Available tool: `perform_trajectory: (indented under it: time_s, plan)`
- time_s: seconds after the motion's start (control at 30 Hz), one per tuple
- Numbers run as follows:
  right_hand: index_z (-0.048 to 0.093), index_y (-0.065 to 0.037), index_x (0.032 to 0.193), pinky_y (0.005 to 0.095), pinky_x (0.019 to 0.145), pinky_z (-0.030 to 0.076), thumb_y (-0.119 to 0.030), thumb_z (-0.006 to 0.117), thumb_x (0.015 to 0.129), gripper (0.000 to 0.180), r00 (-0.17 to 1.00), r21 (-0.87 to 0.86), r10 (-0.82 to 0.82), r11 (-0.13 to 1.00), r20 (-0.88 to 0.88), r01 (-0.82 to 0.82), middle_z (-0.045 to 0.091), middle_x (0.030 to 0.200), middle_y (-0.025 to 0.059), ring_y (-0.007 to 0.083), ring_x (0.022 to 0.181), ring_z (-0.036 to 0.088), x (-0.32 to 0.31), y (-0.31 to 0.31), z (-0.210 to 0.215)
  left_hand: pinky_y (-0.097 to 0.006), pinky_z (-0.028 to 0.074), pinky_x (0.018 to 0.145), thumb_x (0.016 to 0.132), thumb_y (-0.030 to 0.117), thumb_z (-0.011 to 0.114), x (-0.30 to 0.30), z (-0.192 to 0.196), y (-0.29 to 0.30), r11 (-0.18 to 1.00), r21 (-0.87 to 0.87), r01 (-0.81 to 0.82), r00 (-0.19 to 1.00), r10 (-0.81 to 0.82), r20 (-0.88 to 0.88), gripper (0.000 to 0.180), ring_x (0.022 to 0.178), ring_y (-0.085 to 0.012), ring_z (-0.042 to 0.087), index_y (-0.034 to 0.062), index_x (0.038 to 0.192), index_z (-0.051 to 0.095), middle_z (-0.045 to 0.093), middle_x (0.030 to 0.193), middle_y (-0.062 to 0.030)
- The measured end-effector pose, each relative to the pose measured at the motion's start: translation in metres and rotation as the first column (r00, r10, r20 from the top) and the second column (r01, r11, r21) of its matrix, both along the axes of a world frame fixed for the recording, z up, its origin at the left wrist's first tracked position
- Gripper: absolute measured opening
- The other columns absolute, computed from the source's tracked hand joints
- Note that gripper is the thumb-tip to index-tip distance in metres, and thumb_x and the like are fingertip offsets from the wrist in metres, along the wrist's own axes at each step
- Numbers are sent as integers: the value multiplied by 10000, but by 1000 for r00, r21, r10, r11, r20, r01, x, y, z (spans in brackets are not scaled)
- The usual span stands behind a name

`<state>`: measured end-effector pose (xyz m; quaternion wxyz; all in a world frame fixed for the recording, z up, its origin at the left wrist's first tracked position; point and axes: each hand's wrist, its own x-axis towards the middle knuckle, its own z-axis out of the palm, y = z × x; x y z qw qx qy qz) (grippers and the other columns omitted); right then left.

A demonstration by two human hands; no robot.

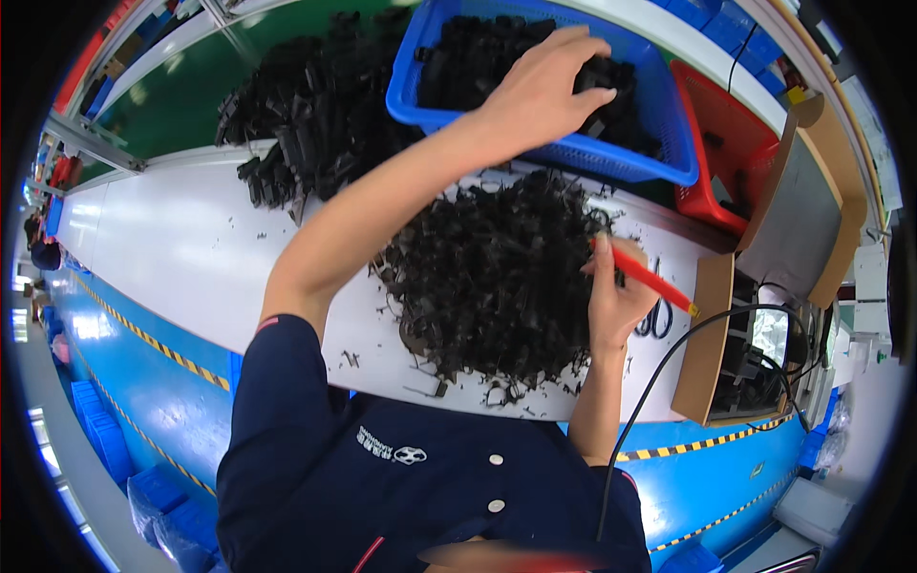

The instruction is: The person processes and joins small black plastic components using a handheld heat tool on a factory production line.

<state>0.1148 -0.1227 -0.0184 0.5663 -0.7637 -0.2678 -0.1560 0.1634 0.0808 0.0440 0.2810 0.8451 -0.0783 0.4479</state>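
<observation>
My left hand (546, 94) reaches over the blue plastic basket (621, 168), its thumb and fingers spread and nothing visible in its grip. Black moulded-looking parts (482, 59) fill much of that basket. Lower right, my right hand (614, 301) is closed round a slim red-handled tool (653, 277) with a yellowish end pointing right. The tool's other end is hard to make out against the dark scraps. That hand is at the right edge of a large heap of thin black scraps (487, 277) on the white table (181, 215).
A heap of black parts (320, 105) lies beyond my left forearm. The red basket (705, 196) stands right of the blue one. An open cardboard box (705, 339) sits at the right, with a black cable (659, 368) looping past it. Dark-handled scissors (656, 320) lie beside my right hand.
</observation>
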Motion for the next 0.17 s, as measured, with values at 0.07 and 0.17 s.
perform_trajectory:
  time_s: [0.07, 0.17]
  plan:
    - [589, 31, 731, 261, 627, 407, -36, 592, 768, 76, 997, 54, -23, 998, -73, 27, 569, 659, 90, 170, 614, 525, -4, -6, 6, -356, 341, 903, 748, 214, 598, -20, 14, -25, 986, 122, -111, 970, 134, -205, 483, 1128, -323, 388, 23, 1157, 426, 353, 1243, -259]
    - [597, 45, 867, 209, 571, 405, -62, 541, 821, 129, 991, 115, -56, 991, -124, 71, 587, 717, 97, 131, 562, 524, 5, -9, 4, -452, 251, 983, 761, 198, 583, -48, 20, -20, 954, -212, 213, 844, -289, -451, 511, 1181, -390, 307, 47, 1205, 381, 335, 1268, -222]
